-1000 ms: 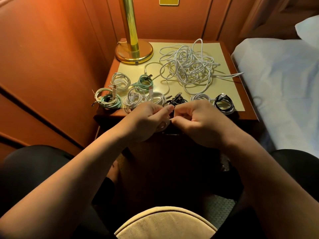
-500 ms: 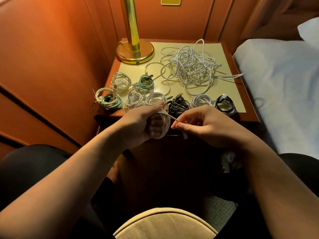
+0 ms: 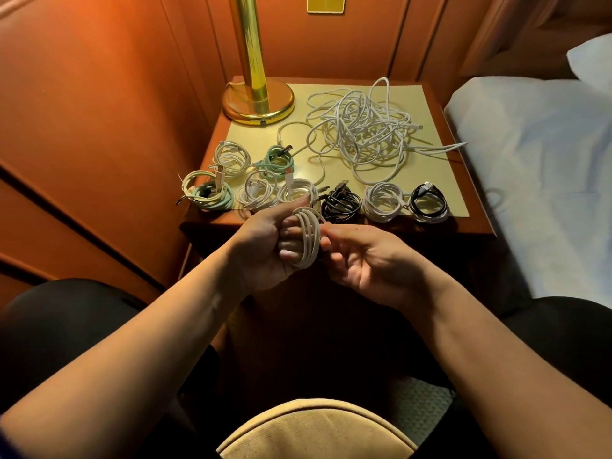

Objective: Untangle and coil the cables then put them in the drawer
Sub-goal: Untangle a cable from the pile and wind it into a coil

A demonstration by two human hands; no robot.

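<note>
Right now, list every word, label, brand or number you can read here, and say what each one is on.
None can be read.
Brass wall plate: cut off by the top edge, no lettering visible.
Cable plugs, such as the one on the right black coil: any markings are too small to read.
Lamp base: plain, no text.

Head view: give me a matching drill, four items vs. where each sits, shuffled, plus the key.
Items:
1. brass lamp base
2. tangled white cables
3. white coil
4. rightmost black coil

Places:
A. gripped in the left hand, right hand at its edge
B. nightstand's front right
C. back left corner
D. back middle of the mat

Pairs: 1-C, 2-D, 3-A, 4-B
</note>
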